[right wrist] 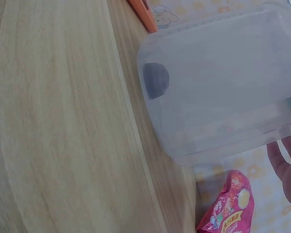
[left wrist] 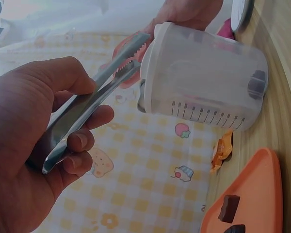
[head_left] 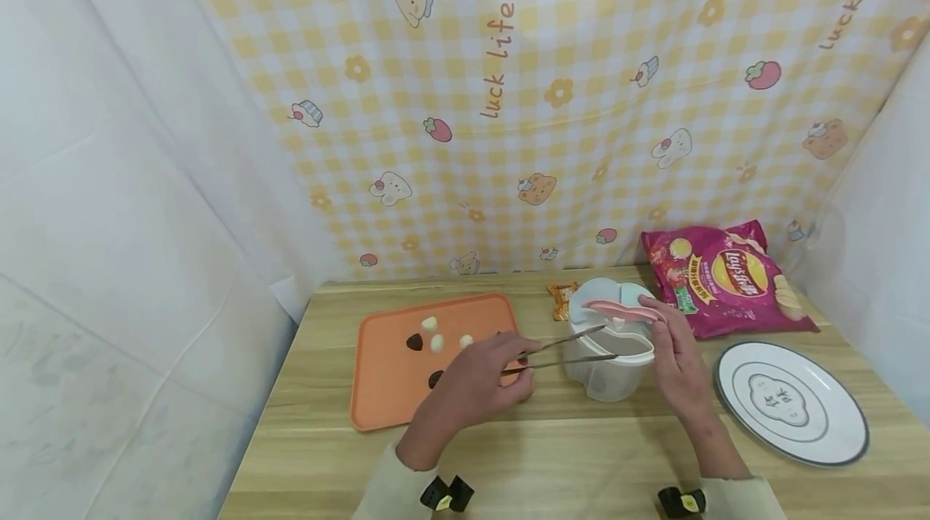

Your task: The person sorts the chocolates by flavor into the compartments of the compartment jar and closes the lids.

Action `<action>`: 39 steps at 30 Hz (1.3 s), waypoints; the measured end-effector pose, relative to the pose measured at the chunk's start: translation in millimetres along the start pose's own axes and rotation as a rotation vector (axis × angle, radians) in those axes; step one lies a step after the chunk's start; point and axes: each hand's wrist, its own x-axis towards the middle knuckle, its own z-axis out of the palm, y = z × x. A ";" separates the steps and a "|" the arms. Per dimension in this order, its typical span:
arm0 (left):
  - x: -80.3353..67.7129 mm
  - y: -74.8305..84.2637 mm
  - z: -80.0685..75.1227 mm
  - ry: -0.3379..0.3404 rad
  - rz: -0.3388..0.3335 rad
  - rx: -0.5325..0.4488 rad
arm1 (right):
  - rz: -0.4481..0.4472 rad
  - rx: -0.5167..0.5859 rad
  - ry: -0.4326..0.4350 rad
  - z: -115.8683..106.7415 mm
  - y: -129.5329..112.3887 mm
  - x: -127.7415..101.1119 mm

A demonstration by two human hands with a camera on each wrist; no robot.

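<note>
My left hand [head_left: 472,379] grips metal tongs [left wrist: 82,104], whose toothed tips stand slightly apart at the container's mouth with nothing between them. The clear plastic container [head_left: 606,381] stands upright on the table. My right hand [head_left: 679,362] is at the far right of its rim and pinches the raised pink lid flap [head_left: 625,312]. Through the cloudy wall, a dark chocolate piece [right wrist: 156,80] shows at the container's bottom. Left of it, an orange tray [head_left: 385,403] bears several white pieces [head_left: 437,343] and dark chocolates [head_left: 414,341], some hidden behind my left hand.
An orange-wrapped sweet [head_left: 561,300] lies behind the container, to its left. At the back right a magenta chip bag [head_left: 726,282] leans near the curtain [head_left: 508,181]. A white plate [head_left: 821,415] with a dark rim sits at the right.
</note>
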 end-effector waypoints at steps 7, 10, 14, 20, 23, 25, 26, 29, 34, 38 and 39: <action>-11.6 -7.2 -8.5 0.030 -0.009 -0.009 | 0.042 0.005 -0.005 0.0 -2.4 0.1; -18.3 -13.5 -11.3 0.032 -0.020 -0.018 | 0.062 -0.003 -0.010 0.0 -3.6 0.0; -28.8 -23.5 -14.7 0.028 -0.035 -0.011 | 0.068 -0.009 -0.015 -0.3 -4.0 -0.1; -45.5 -43.9 -20.2 0.007 -0.111 0.023 | 0.071 -0.003 -0.009 -1.2 -3.5 -0.7; -52.6 -55.6 -21.6 -0.005 -0.205 0.036 | 0.076 -0.007 -0.015 -1.3 -2.6 -0.3; -55.9 -63.5 -21.3 -0.021 -0.261 0.045 | 0.079 -0.009 -0.019 -1.2 -2.6 0.1; -57.0 -66.9 -21.0 -0.028 -0.283 0.050 | 0.080 -0.010 -0.020 -1.2 -3.0 0.2; -57.9 -76.0 -19.4 -0.061 -0.332 0.071 | 0.080 -0.012 -0.019 -1.3 -3.3 -0.3; -54.9 -87.8 -18.9 -0.128 -0.377 0.116 | 0.085 -0.011 -0.025 -1.1 -3.7 -0.7; -51.0 -97.0 -20.5 -0.156 -0.365 0.136 | 0.090 -0.006 -0.025 -1.0 -4.0 -0.4; -50.4 -99.2 -21.0 -0.162 -0.363 0.139 | 0.090 -0.004 -0.025 -0.9 -3.9 -0.4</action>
